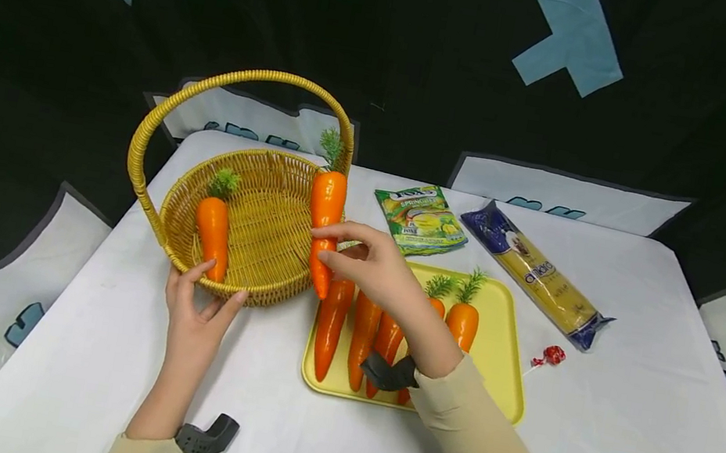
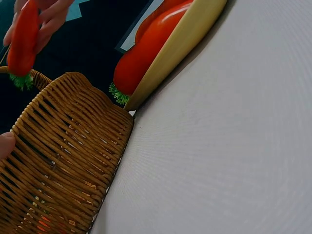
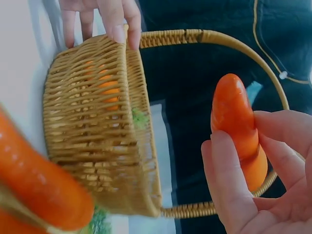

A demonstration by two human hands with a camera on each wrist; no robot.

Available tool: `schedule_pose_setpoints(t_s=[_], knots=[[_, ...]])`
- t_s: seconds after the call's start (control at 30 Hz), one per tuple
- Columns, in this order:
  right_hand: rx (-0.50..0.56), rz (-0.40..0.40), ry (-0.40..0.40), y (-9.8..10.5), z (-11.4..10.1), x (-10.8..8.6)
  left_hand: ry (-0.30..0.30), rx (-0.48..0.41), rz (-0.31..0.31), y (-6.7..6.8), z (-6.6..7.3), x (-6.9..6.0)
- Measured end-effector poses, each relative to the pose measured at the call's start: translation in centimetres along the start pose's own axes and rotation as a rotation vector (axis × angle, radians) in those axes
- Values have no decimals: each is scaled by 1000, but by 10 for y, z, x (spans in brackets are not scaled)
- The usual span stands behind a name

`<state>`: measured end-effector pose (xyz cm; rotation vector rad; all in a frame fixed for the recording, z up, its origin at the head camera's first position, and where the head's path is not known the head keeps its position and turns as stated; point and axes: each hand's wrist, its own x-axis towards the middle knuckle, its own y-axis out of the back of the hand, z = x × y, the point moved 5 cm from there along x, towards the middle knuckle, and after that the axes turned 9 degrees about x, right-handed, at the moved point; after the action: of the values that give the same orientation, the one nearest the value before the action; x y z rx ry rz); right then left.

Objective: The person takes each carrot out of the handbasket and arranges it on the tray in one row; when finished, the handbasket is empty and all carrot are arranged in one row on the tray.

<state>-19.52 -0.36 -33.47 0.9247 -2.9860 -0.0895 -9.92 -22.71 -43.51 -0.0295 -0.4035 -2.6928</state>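
My right hand (image 1: pixel 368 259) pinches an orange carrot (image 1: pixel 326 209) with a green leafy top between thumb and fingers. The carrot is held up by the right side of a wicker basket (image 1: pixel 169 208), tip pointing down. With fingers over the rim and thumb outside, my left hand (image 1: pixel 195 319) grips the near-left edge of the basket. Inside it, another carrot (image 1: pixel 214 231) leans against the left wall. A yellow tray (image 1: pixel 499 359) carries several more carrots (image 1: pixel 331 324), partly hidden by my right arm. In the right wrist view, the held carrot (image 3: pixel 234 107) is apart from the basket wall (image 3: pixel 92 141).
Behind the tray lies a green candy packet (image 1: pixel 421 220). A pasta packet (image 1: pixel 541 274) with blue ends lies to its right, and a red-wrapped lollipop (image 1: pixel 552 355) is beside the tray. The tall basket handle (image 1: pixel 258 75) arches over the basket. White cloth (image 1: pixel 621 442) covers the table.
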Motion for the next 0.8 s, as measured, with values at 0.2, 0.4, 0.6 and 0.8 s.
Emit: schedule_pose_setpoints(t_s=[0.2,0.4,0.6,0.8], knots=[[7,73,-10,20,10,-28,-13,28,7,0,3,0],[18,146,-2,39,18,-55,-21,34,8,0,4,1],[1,228,-53,57,24,-83,-14,23,3,-1,2,1],[1,277,-59,74,32,-107,14,26,6,-1,-1,1]])
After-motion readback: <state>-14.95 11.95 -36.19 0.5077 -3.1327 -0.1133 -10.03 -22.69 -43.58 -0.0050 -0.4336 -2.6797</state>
